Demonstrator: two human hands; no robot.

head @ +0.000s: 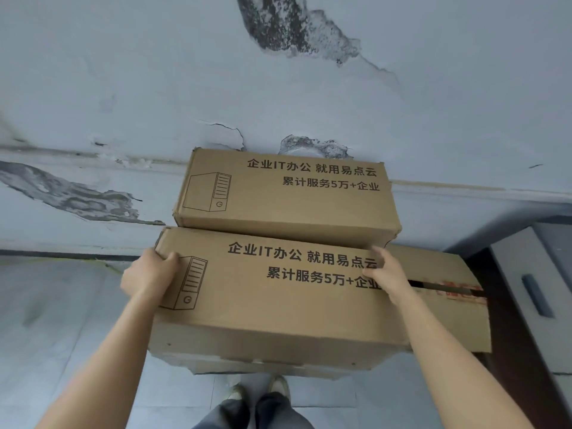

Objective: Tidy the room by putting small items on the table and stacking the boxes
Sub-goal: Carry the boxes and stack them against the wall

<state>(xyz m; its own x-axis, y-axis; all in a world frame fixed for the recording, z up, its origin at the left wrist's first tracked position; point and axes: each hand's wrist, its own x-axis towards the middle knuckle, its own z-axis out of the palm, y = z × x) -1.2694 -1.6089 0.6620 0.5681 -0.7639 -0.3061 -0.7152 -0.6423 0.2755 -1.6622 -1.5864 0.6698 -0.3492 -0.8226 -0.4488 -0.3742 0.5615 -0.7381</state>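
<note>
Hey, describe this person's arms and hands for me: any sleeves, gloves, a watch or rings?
The left forearm and the right forearm are bare down to the frame's lower edge, so no sleeve shows. The left hand and the right hand wear no gloves. No watch, bracelet or ring is visible on either wrist or on the fingers that show.

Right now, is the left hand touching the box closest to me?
Touching. The head view shows the left hand pressed against the left end of the near box, its thumb hooked over the top corner.
</note>
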